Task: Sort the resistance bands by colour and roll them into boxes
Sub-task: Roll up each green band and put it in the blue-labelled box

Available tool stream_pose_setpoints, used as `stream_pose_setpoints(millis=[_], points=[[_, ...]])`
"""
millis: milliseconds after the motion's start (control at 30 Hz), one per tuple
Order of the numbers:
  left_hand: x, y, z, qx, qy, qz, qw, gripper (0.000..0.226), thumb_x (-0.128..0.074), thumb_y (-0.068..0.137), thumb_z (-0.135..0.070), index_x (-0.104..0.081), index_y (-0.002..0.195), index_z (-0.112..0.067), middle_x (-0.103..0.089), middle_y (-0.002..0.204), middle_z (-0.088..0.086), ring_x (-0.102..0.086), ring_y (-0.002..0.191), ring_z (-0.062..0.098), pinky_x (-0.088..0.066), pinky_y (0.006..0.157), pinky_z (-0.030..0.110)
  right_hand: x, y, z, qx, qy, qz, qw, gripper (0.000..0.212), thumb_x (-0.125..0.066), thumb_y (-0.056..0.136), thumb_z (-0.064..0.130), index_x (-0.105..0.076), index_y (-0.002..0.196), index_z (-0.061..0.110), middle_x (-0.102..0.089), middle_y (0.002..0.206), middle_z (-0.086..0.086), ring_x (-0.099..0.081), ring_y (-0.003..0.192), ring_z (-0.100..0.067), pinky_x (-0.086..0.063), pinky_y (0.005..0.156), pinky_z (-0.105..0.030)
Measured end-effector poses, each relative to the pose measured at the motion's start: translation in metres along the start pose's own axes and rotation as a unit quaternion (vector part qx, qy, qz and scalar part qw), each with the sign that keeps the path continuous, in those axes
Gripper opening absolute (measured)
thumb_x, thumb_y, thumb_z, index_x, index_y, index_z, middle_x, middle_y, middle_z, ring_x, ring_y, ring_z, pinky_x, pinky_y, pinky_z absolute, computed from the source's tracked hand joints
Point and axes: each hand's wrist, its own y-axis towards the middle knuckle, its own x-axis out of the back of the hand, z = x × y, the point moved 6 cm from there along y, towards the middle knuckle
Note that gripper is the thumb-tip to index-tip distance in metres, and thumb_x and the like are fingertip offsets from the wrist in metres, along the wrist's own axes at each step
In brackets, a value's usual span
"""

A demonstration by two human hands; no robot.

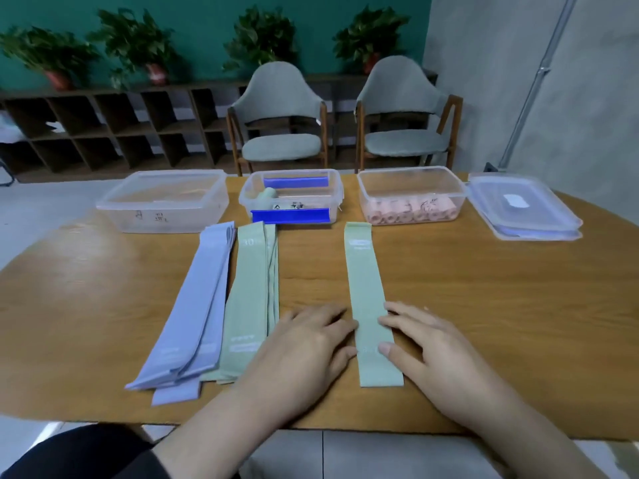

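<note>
2 hands lie flat on the wooden table [484, 288]: left hand [307, 344] and right hand [435, 347], fingers straight, pressing either edge of a single green band [368, 288]. Nearby lie blue bands [204, 299] and green bands [250, 299]; 3 clear boxes [162, 202] stand behind, 2 grey chairs [280, 115] beyond.

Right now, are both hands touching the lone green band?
Touching. The head view shows the left hand fingertips on the lone green band's left edge, and the right hand's fingers and thumb lying on its right edge.
</note>
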Motion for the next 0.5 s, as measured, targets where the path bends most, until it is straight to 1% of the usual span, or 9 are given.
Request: stream_pose_setpoints(millis=[33, 67, 100, 133, 200, 233, 333, 433, 500], points=[[0.002, -0.003, -0.001, 0.001, -0.007, -0.013, 1.000, 0.031, -0.060, 0.095, -0.039, -0.067, 0.123, -0.028, -0.063, 0.132, -0.004, -0.062, 0.113, 0.023, -0.050, 0.096, 0.040, 0.004, -0.002, 0.002, 0.011, 0.021, -0.014, 1.000, 0.033, -0.053, 0.098, 0.043, -0.059, 0.130, 0.036, -0.037, 0.143, 0.035, -0.027, 0.134, 0.014, -0.015, 0.117, -0.016], [0.005, -0.005, -0.003, 0.000, -0.026, -0.028, 0.999, 0.026, -0.060, 0.095, -0.036, -0.069, 0.118, -0.027, -0.064, 0.128, -0.005, -0.063, 0.110, 0.022, -0.051, 0.094, 0.040, 0.009, -0.005, 0.005, 0.032, 0.048, -0.033, 0.998, 0.025, -0.053, 0.099, 0.038, -0.063, 0.122, 0.034, -0.047, 0.135, 0.033, -0.039, 0.130, 0.008, -0.028, 0.112, -0.020], [0.008, -0.008, -0.006, -0.007, -0.056, -0.044, 0.997, 0.021, -0.058, 0.095, -0.034, -0.069, 0.112, -0.027, -0.064, 0.123, -0.008, -0.063, 0.107, 0.019, -0.052, 0.092, 0.040, 0.014, -0.009, 0.007, 0.059, 0.067, -0.043, 0.995, 0.017, -0.053, 0.100, 0.034, -0.066, 0.112, 0.033, -0.055, 0.123, 0.029, -0.049, 0.123, 0.002, -0.036, 0.103, -0.022], [0.009, -0.012, -0.010, -0.017, -0.089, -0.050, 0.995, 0.016, -0.056, 0.096, -0.034, -0.066, 0.108, -0.028, -0.061, 0.119, -0.011, -0.061, 0.106, 0.016, -0.051, 0.090, 0.039, 0.016, -0.013, 0.010, 0.090, 0.070, -0.037, 0.993, 0.011, -0.054, 0.100, 0.031, -0.064, 0.104, 0.032, -0.057, 0.115, 0.025, -0.054, 0.116, -0.004, -0.040, 0.096, -0.023], [0.004, -0.020, -0.018, -0.056, -0.125, -0.035, 0.990, 0.014, -0.055, 0.098, -0.038, -0.061, 0.106, -0.029, -0.055, 0.118, -0.014, -0.057, 0.108, 0.012, -0.047, 0.092, 0.035, 0.011, -0.021, 0.015, 0.145, 0.047, 0.021, 0.988, 0.005, -0.056, 0.097, 0.038, -0.059, 0.098, 0.034, -0.055, 0.110, 0.023, -0.055, 0.111, -0.008, -0.041, 0.093, -0.026], [0.001, -0.024, -0.022, -0.077, -0.118, -0.027, 0.990, 0.015, -0.056, 0.098, -0.040, -0.061, 0.107, -0.029, -0.054, 0.119, -0.013, -0.056, 0.109, 0.012, -0.046, 0.093, 0.034, 0.007, -0.025, 0.014, 0.163, 0.027, 0.053, 0.985, 0.010, -0.056, 0.095, 0.044, -0.059, 0.097, 0.035, -0.053, 0.111, 0.024, -0.053, 0.112, -0.006, -0.040, 0.094, -0.027], [-0.005, -0.027, -0.025, -0.091, -0.088, -0.018, 0.992, 0.020, -0.060, 0.094, -0.043, -0.064, 0.105, -0.028, -0.056, 0.117, -0.010, -0.054, 0.109, 0.013, -0.043, 0.093, 0.035, 0.000, -0.026, 0.009, 0.168, -0.006, 0.095, 0.981, 0.016, -0.057, 0.090, 0.053, -0.060, 0.097, 0.039, -0.049, 0.114, 0.028, -0.046, 0.114, 0.002, -0.036, 0.096, -0.024], [-0.006, -0.024, -0.026, -0.076, -0.088, -0.017, 0.993, 0.020, -0.062, 0.091, -0.043, -0.062, 0.104, -0.028, -0.055, 0.114, -0.012, -0.054, 0.106, 0.013, -0.041, 0.093, 0.033, 0.001, -0.023, 0.010, 0.157, 0.012, 0.087, 0.984, 0.008, -0.066, 0.088, 0.043, -0.063, 0.093, 0.038, -0.052, 0.110, 0.026, -0.048, 0.112, 0.001, -0.034, 0.093, -0.021], [-0.009, -0.023, -0.026, -0.067, -0.090, -0.014, 0.994, 0.018, -0.063, 0.089, -0.042, -0.060, 0.103, -0.029, -0.053, 0.113, -0.013, -0.054, 0.105, 0.013, -0.039, 0.094, 0.032, 0.001, -0.022, 0.012, 0.160, 0.013, 0.074, 0.984, 0.005, -0.070, 0.088, 0.034, -0.066, 0.090, 0.035, -0.055, 0.106, 0.024, -0.049, 0.108, 0.001, -0.037, 0.092, -0.024]])
